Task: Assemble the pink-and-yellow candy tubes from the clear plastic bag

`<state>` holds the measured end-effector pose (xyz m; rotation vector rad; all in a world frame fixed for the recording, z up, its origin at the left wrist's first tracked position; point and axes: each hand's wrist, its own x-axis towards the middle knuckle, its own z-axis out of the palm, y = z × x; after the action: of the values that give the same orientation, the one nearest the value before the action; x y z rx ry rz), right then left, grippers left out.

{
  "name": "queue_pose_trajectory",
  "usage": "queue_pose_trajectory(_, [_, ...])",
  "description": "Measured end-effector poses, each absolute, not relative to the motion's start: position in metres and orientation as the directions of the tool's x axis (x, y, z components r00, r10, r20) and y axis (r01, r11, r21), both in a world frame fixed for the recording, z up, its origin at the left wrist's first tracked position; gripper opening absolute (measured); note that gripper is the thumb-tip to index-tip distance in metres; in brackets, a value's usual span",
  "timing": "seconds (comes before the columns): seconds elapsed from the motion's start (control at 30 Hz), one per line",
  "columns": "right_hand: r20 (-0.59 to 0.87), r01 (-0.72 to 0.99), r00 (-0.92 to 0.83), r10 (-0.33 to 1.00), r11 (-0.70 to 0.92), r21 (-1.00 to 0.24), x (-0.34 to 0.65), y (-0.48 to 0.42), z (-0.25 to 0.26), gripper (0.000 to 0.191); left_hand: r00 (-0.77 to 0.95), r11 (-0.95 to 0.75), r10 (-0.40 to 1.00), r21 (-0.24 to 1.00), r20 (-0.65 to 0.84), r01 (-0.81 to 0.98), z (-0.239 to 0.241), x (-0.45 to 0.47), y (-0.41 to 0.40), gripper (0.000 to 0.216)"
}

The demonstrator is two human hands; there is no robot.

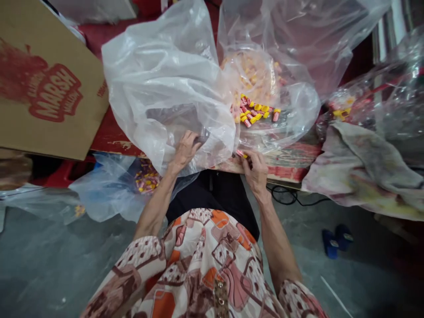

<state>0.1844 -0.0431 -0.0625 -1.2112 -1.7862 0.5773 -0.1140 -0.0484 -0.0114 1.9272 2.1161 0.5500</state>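
My right hand pinches a small pink-red tube with a yellow cap at the table's front edge. My left hand is at the mouth of a large milky plastic bag, fingers curled; what they grip, if anything, is hidden. To the right of that bag, a clear plastic bag lies with its mouth towards me. Several more capped tubes spill loosely there, and others show blurred through the film behind them.
A cardboard box with red print stands at the left. Below the table edge hangs another bag of small tubes. On the right, a stained cloth drapes over the edge. A black cable and blue slippers are lower down.
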Motion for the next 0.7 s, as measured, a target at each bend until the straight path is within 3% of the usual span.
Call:
queue_pose_trajectory(0.17, [0.405,0.515,-0.039,0.914,0.365,-0.775,0.195,-0.043,-0.053,0.029,-0.150,0.054,0.976,0.496,0.156,0.867,-0.003,-0.138,-0.061,0.015])
queue_pose_trajectory(0.27, [0.392,0.513,-0.092,0.915,0.381,-0.769,0.195,-0.039,-0.057,0.033,-0.137,0.021,0.975,0.544,0.174,0.839,0.014,-0.136,-0.072,0.023])
queue_pose_trajectory(0.37, [0.376,0.472,-0.125,0.918,0.388,-0.791,0.192,-0.039,-0.051,0.035,-0.120,-0.015,0.981,0.677,0.152,0.736,0.024,-0.123,-0.073,0.035])
queue_pose_trajectory(0.5, [0.314,0.355,-0.078,0.946,0.320,-0.878,0.184,-0.048,-0.033,0.028,-0.092,0.002,0.994,0.842,0.056,0.539,0.026,-0.096,-0.069,0.049])
queue_pose_trajectory(0.6, [0.306,0.311,-0.157,0.939,0.341,-0.887,0.174,-0.053,-0.036,0.028,0.038,0.048,0.997,0.891,-0.073,0.451,0.023,-0.073,-0.067,0.066])
queue_pose_trajectory(0.7, [0.282,0.333,-0.213,0.936,0.340,-0.879,0.167,-0.052,-0.049,0.028,0.106,0.066,0.988,0.926,-0.113,0.371,0.017,-0.057,-0.062,0.065])
